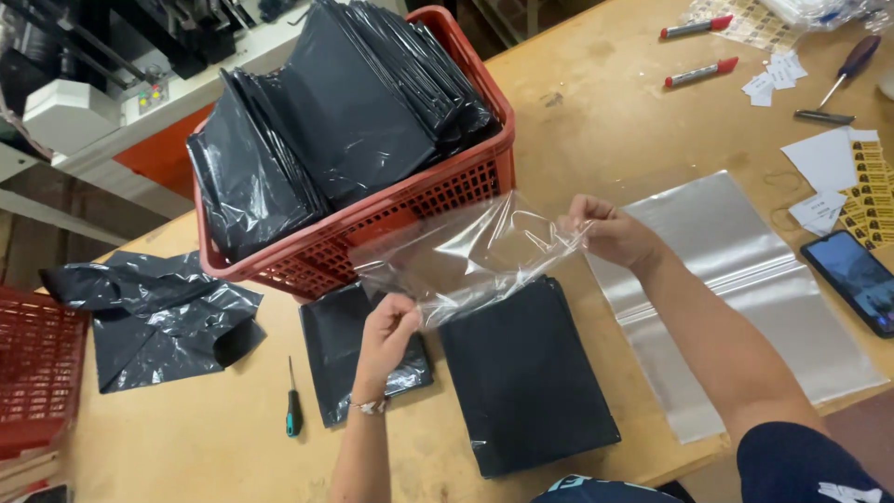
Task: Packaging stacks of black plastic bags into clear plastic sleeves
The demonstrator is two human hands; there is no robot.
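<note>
Pinched between both hands, left hand [389, 326] and right hand [610, 231], a clear plastic bag [466, 256] hangs spread above the flat black packet [524, 373]. Nothing is inside it yet; black packets fill the red basket [466, 177] at 11 o'clock, clear bags [745, 289] lie at 3 o'clock

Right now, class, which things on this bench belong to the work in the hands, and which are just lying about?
In use: clear bag held by left hand and right hand; black packs; red basket; clear bag stack.

Lying about: screwdriver, markers, phone, labels.
</note>
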